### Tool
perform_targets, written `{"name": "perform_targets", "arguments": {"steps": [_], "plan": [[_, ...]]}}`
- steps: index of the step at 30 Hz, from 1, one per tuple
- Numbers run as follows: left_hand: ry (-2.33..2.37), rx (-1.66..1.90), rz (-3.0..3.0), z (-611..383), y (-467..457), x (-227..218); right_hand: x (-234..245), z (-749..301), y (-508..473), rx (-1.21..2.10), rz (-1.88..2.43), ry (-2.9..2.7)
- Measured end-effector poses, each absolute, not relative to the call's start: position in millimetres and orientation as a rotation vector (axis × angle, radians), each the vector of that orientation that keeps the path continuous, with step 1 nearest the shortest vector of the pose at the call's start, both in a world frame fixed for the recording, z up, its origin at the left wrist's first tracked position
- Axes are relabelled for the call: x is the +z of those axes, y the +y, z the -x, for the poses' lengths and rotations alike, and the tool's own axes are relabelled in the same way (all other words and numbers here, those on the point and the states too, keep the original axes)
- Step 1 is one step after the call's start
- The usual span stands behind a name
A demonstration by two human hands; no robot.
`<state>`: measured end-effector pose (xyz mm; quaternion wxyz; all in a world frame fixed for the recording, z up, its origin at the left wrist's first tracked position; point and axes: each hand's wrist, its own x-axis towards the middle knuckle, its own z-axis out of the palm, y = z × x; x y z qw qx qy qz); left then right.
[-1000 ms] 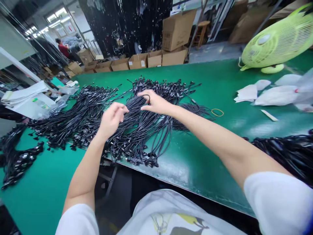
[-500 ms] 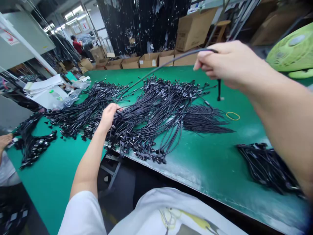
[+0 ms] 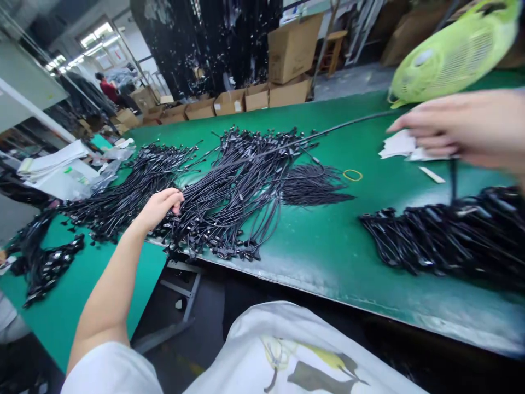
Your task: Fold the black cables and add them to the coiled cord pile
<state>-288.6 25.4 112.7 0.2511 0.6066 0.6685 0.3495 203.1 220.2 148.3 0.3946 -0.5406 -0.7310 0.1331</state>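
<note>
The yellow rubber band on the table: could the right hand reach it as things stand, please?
Probably yes: the rubber band lies on bare table near the right hand, with nothing between, though that hand holds a cable.

the cable in my right hand has a matt black plastic sheath, same as the pile. the green table is smooth, faintly glossy, scuffed whitish near its edge. boxes: matt brown cardboard. fan: pale green plastic.
</note>
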Motion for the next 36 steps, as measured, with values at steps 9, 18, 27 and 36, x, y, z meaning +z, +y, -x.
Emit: {"name": "perform_targets", "arguments": {"steps": [9,18,27,36], "plan": [[1.299,0.853,-1.701,111,22,66,96,-117,82,0.134,0.68,-2.995],[0.85,1.048,-0.862,113,11,70,76,-177,148,0.265,1.004,-2.561],[0.966,1.461,-0.836,117,39,63,43,-185,85,0.17,0.78,-2.664],[0.945,1.09,-1.144,52,24,40,75,-131,100,0.711,0.723,-2.193]]}}
